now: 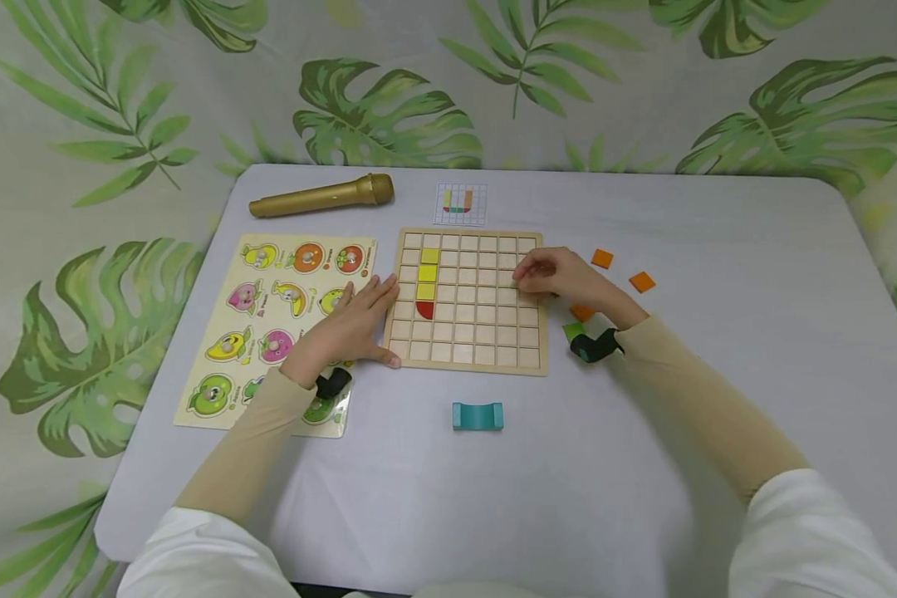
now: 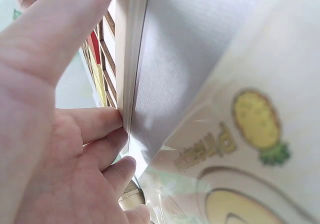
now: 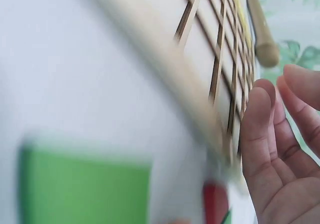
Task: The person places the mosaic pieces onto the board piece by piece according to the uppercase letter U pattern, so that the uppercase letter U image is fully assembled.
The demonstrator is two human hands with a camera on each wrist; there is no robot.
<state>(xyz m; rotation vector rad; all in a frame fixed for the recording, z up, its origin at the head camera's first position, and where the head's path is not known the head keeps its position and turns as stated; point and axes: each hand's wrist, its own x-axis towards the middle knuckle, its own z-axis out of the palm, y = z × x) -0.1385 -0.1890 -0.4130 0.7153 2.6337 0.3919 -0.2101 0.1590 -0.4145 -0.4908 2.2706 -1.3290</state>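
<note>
Three yellow tiles (image 1: 427, 272) stand in a column on your wooden grid board (image 1: 467, 315), towards 10 o'clock from its centre, with a red rounded tile (image 1: 425, 311) next in line beneath them at 9 o'clock. Your left hand (image 1: 351, 326) has its thumb spread well apart from its fingers, and fingers and thumb touch the board's 9 o'clock edge. Your right hand (image 1: 564, 276) is bent at the board's edge, between 2 and 3 o'clock, thumb and fingertips close together; you can't tell whether they pinch anything.

Beyond that hand, two orange tiles (image 1: 642, 282) lie on the table (image 1: 568, 482) between 2 and 3 o'clock. Another orange tile, partly hidden by your hand, and a green tile (image 1: 573, 330) are just off the board towards 3 and 4 o'clock. Your right wrist view also catches a red piece (image 3: 215, 201) near the board's rim.

At 12 o'clock you have a small pattern card (image 1: 460, 203) with a coloured U; at 10 o'clock, a gold microphone (image 1: 321, 196). Your fruit puzzle board (image 1: 220, 314) lies at 9 o'clock, partly under your left arm, and a teal block (image 1: 477, 417) sits at 6 o'clock.
</note>
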